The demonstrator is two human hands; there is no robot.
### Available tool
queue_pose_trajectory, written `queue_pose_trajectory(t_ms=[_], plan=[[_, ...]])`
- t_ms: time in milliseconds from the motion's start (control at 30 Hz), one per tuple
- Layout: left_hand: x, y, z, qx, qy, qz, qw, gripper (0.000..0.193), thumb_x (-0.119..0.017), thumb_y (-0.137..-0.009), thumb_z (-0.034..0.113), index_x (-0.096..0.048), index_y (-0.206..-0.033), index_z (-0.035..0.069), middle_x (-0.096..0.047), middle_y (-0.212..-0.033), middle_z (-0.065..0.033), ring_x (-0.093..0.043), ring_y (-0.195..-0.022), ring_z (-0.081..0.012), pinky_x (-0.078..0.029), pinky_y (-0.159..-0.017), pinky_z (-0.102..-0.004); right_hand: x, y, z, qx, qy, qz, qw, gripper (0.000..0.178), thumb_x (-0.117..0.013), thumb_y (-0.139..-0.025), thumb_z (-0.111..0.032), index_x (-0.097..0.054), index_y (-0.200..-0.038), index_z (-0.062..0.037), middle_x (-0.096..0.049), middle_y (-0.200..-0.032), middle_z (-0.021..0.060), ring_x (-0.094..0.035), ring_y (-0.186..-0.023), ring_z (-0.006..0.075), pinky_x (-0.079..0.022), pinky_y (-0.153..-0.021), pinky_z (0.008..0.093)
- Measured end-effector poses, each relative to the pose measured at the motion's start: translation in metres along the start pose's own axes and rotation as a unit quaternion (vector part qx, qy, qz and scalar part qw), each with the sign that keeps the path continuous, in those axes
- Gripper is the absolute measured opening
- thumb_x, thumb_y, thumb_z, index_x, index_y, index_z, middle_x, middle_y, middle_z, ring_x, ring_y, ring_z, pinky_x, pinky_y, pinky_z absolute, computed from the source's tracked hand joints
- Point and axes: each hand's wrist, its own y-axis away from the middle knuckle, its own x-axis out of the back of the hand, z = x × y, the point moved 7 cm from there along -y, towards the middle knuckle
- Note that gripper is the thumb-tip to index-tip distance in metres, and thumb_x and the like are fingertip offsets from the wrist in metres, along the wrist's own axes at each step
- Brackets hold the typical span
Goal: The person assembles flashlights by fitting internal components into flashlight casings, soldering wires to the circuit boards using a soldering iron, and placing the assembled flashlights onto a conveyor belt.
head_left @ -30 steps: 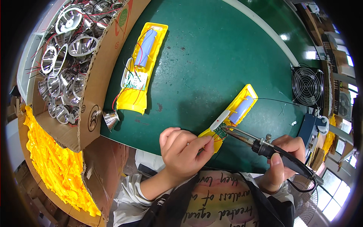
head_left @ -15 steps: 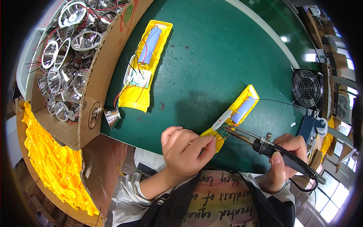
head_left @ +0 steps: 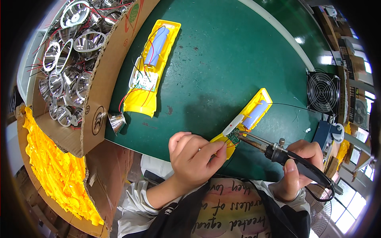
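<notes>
My right hand (head_left: 299,168) grips a soldering iron (head_left: 278,154) with a black handle, a cable and a thin metal tube alongside its shaft. The iron's tip meets a small green circuit board (head_left: 234,137) in the nearer yellow housing half (head_left: 264,95). A blue cylindrical battery (head_left: 255,114) lies in that housing's far part. My left hand (head_left: 196,156) is closed in a pinch at the housing's near end, beside thin red and black wires; what the fingertips hold is hidden. Farther left lies a second yellow housing half (head_left: 141,104) with a battery (head_left: 157,47), a board and loose wires.
At left, a cardboard box (head_left: 107,75) holds many shiny reflectors with wires. One reflector cup (head_left: 116,123) rests against its near corner. Yellow plastic parts (head_left: 55,166) fill a container below. A black fan (head_left: 323,92) and a blue box-shaped device (head_left: 322,133) stand at right on the green table (head_left: 222,55).
Both hands and the soldering iron hold nearly the same place. The box and the left housing appear shifted very slightly in the picture.
</notes>
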Motion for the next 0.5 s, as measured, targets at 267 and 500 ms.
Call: queue_pose_trajectory(t_ms=[267, 500], plan=[[0.001, 0.000, 0.000, -0.002, 0.000, 0.005, 1.000, 0.015, -0.069, -0.053, 0.004, -0.061, -0.065, 0.009, -0.047, -0.058, 0.0016, -0.048, -0.054, -0.0146, -0.039, -0.064, -0.0301, 0.001, 0.000, 0.001, -0.007, 0.007, 0.004, 1.000, 0.018, -0.059, -0.064, -0.009, -0.045, -0.070, -0.0002, -0.053, -0.055, 0.0116, -0.048, -0.045, 0.0145, -0.037, -0.043, 0.0233], [0.000, 0.000, 0.000, -0.002, 0.000, 0.005, 1.000, 0.015, -0.069, -0.053, 0.004, -0.061, -0.065, 0.009, -0.047, -0.058, 0.0014, -0.048, -0.053, -0.0148, -0.039, -0.064, -0.0300, 0.016, 0.008, 0.001, 0.020, -0.040, 0.090, 0.995, 0.024, -0.057, -0.067, -0.017, -0.039, -0.072, -0.0007, -0.046, -0.055, 0.0097, -0.039, -0.044, 0.0108, -0.034, -0.043, 0.0213]])
